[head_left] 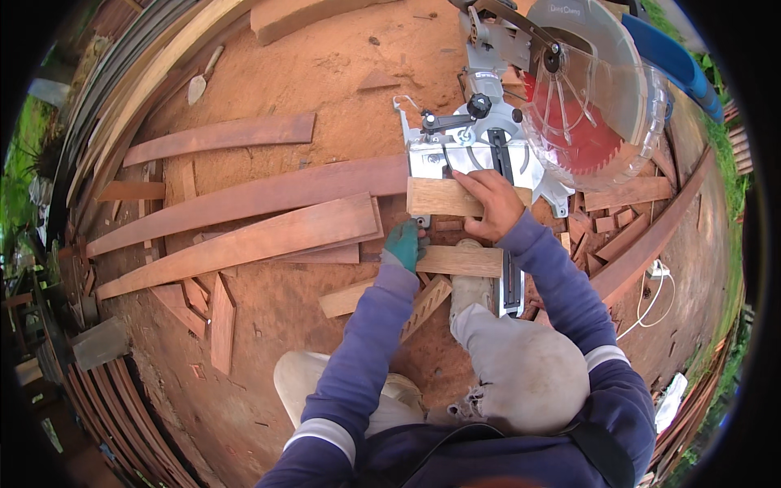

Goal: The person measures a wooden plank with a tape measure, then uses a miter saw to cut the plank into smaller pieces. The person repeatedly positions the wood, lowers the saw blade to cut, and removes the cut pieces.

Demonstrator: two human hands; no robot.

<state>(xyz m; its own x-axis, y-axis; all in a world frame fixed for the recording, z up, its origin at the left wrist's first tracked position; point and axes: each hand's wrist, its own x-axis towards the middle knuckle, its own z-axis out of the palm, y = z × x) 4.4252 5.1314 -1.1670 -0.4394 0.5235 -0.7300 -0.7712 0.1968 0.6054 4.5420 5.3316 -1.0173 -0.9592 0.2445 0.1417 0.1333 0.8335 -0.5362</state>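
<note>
A short light-brown wood block [431, 198] lies across the base of the mitre saw [488, 146]. My bare right hand [496, 207] grips its right part, fingers over the far edge and thumb at the near side. My left hand [403, 244], in a green glove, is curled just below the block's left end, close to the saw base's front edge. What its fingers close on is hidden. Beside that glove a second short wood block [462, 261] crosses over my shoe. The toothed red blade [573, 134] stands under its clear guard, to the right of my right hand.
Long reddish boards [244, 203] lie on the dirt to the left. Short offcuts [622, 220] are heaped right of the saw. By my feet are a slotted wood piece [425, 307] and another block [346, 298]. A white cable [655, 301] trails at right; a trowel [199, 84] lies far left.
</note>
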